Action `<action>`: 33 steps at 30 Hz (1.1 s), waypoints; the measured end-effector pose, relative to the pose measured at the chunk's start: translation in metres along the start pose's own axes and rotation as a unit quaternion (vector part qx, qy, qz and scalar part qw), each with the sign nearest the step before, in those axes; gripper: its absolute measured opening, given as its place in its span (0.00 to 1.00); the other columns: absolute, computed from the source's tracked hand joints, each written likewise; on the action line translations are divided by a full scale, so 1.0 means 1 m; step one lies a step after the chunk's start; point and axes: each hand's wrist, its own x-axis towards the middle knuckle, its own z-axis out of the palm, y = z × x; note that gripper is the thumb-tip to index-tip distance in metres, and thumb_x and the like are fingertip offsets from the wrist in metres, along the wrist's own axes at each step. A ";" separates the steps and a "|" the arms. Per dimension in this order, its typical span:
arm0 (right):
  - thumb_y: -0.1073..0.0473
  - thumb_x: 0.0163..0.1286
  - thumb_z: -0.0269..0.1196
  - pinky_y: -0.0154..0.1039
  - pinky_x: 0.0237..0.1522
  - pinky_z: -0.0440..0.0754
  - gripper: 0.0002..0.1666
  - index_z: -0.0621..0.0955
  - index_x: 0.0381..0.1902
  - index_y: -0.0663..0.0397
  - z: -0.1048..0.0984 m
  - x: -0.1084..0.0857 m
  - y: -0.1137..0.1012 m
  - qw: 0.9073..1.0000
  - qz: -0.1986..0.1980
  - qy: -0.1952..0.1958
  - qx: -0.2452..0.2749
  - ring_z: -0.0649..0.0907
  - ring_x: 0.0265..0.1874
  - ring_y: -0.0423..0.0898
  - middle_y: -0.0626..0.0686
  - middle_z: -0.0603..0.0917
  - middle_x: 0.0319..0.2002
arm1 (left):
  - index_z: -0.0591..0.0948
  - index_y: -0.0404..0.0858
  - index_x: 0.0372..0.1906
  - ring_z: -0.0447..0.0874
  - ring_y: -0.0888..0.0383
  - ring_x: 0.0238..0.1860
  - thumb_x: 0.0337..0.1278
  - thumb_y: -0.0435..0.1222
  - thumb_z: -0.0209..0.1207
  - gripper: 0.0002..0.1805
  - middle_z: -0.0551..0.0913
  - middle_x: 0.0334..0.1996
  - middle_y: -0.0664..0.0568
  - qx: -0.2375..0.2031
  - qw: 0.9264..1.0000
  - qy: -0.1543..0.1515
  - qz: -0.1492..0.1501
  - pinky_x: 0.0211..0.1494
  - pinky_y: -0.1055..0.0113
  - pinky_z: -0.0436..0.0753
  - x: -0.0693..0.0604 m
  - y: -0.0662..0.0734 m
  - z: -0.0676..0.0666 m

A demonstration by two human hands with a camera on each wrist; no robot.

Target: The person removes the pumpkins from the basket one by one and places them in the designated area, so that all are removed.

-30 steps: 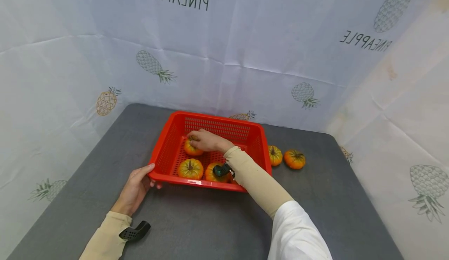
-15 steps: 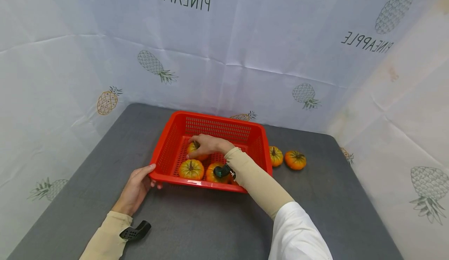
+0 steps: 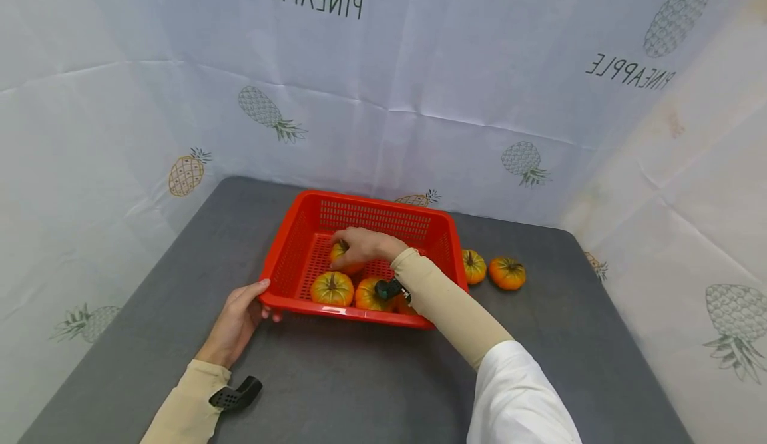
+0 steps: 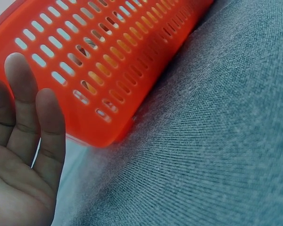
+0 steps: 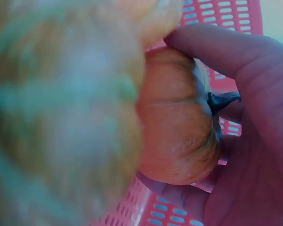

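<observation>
A red plastic basket (image 3: pixel 280 247) with slotted walls stands on the dark table. At its near left corner my left hand (image 3: pixel 236 321) holds the rim, thumb on top and the other fingers outside below the edge. My right hand (image 3: pixel 367 245) reaches into the basket and grips a small orange pumpkin (image 3: pixel 338 252). The right wrist view shows thumb and fingers around this pumpkin (image 5: pixel 177 122), its dark stem towards the palm. In front of it, along the near wall, lie another pumpkin (image 3: pixel 332 289) and a third pumpkin (image 3: pixel 368 294), partly covered by the right wrist device.
Outside the basket on the right, a pumpkin (image 3: pixel 473 267) lies close to the wall, with a second loose pumpkin (image 3: pixel 507 273) beside it. An orange piece (image 3: pixel 404 305) shows under the right forearm. A pineapple-print curtain (image 3: pixel 383 131) hangs behind the table (image 3: pixel 335 377).
My right hand has shifted slightly right and nearer inside the basket, along with the pumpkin it grips. Its thumb has come round the pumpkin's near side. My left hand stays on the rim.
</observation>
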 end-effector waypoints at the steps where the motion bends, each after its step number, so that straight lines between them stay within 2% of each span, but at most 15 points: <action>1: 0.43 0.69 0.66 0.46 0.65 0.75 0.38 0.71 0.72 0.49 -0.001 -0.001 0.001 1.000 0.002 0.003 0.003 0.76 0.61 0.47 0.52 0.77 0.64 | 0.79 0.45 0.25 0.81 0.60 0.23 0.80 0.45 0.45 0.23 0.76 0.17 0.57 -0.001 1.000 0.000 0.001 0.44 0.64 0.78 0.000 0.000 0.000; 5: 0.44 0.69 0.65 0.47 0.65 0.75 0.38 0.71 0.72 0.49 -0.005 -0.006 0.005 1.000 0.005 0.014 0.008 0.76 0.62 0.48 0.52 0.77 0.65 | 0.78 0.45 0.24 0.82 0.60 0.23 0.80 0.45 0.45 0.23 0.77 0.17 0.57 -0.004 1.000 -0.002 0.003 0.44 0.64 0.78 0.000 0.000 0.000; 11: 0.45 0.70 0.65 0.46 0.59 0.77 0.37 0.70 0.72 0.52 -0.012 -0.017 0.013 1.000 0.009 0.021 0.012 0.79 0.55 0.48 0.54 0.79 0.60 | 0.78 0.45 0.25 0.82 0.60 0.24 0.80 0.45 0.45 0.23 0.77 0.18 0.57 0.001 1.000 -0.004 0.003 0.45 0.65 0.78 0.000 0.000 0.000; 20: 0.43 0.70 0.65 0.45 0.57 0.78 0.36 0.71 0.71 0.49 -0.024 -0.044 0.021 0.999 0.014 0.040 0.018 0.78 0.52 0.46 0.52 0.78 0.60 | 0.79 0.44 0.26 0.82 0.60 0.24 0.80 0.46 0.46 0.22 0.77 0.18 0.57 0.007 1.000 0.001 -0.002 0.45 0.65 0.78 -0.001 0.001 0.001; 28: 0.43 0.70 0.65 0.48 0.62 0.76 0.37 0.70 0.72 0.47 -0.036 -0.068 0.030 0.997 0.020 0.065 0.039 0.75 0.61 0.47 0.52 0.72 0.67 | 0.77 0.43 0.26 0.82 0.58 0.25 0.79 0.48 0.46 0.22 0.77 0.18 0.56 0.018 1.000 0.009 -0.007 0.46 0.65 0.77 -0.001 0.002 0.002; 33: 0.41 0.70 0.66 0.47 0.59 0.77 0.38 0.70 0.72 0.47 -0.040 -0.077 0.034 0.996 0.014 0.076 0.049 0.77 0.55 0.47 0.50 0.75 0.64 | 0.78 0.43 0.26 0.82 0.59 0.25 0.80 0.47 0.46 0.23 0.77 0.18 0.56 0.014 1.000 0.009 -0.006 0.46 0.65 0.78 -0.001 0.002 0.002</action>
